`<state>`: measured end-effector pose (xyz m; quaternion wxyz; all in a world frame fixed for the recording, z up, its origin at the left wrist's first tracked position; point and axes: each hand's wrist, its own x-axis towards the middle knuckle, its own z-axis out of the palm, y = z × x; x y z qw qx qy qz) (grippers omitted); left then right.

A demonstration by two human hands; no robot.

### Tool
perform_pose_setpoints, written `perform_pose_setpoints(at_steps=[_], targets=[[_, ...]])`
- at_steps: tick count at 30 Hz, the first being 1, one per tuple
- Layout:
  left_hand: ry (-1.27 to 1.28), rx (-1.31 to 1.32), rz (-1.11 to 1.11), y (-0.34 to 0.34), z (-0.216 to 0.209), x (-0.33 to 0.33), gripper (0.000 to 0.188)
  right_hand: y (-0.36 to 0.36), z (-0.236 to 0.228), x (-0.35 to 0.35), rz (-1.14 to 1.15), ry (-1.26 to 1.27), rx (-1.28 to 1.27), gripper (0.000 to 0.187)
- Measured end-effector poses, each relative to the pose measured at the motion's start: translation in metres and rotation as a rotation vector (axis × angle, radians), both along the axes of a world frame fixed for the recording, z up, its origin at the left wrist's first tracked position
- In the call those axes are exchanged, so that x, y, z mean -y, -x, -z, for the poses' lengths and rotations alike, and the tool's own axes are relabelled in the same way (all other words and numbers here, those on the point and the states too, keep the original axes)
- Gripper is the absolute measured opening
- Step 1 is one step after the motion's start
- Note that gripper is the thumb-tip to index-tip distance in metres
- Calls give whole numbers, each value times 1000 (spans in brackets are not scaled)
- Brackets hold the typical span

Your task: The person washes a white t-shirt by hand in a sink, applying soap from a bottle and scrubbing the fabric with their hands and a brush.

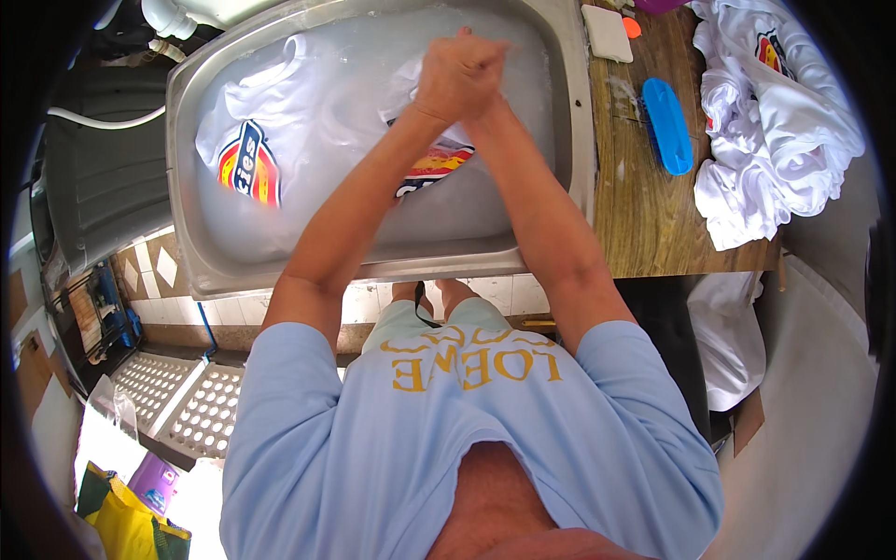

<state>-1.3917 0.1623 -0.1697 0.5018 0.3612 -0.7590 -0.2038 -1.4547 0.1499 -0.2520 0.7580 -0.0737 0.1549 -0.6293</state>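
Note:
A metal basin (567,140) holds cloudy water and white shirts. My left hand (455,79) is over its far right part, closed, its fingers bent over my right hand (479,114). Most of the right hand is hidden behind the left, and what lies between them, if anything, does not show. Just under my wrists, a wet white shirt (403,86) with a red, yellow and dark print lies partly in the water. To the left, another white shirt (271,98) with a similar print floats half submerged, apart from both hands.
Right of the basin, a wooden counter (644,229) bears a blue scrub brush (666,126), a pale square block (608,34), a small orange piece (632,28) and a heap of white shirts (775,140). White drain pipes (170,19) stand at the far left. A perforated grate (201,411) lies below left.

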Motion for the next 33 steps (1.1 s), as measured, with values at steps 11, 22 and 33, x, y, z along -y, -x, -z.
perform_pose_setpoints(at_steps=[11, 22, 33], targets=[[-248, -484, 228, -9, -48, -26, 47, 3, -43, -14, -171, 48, 184, 37], [9, -132, 5, 2, -3, -7, 48, 2, -18, -15, -123, 237, 238, 35], [-939, -178, -133, -118, -5, 23, 38, -15, -62, 0, 99, -503, -335, 37]])
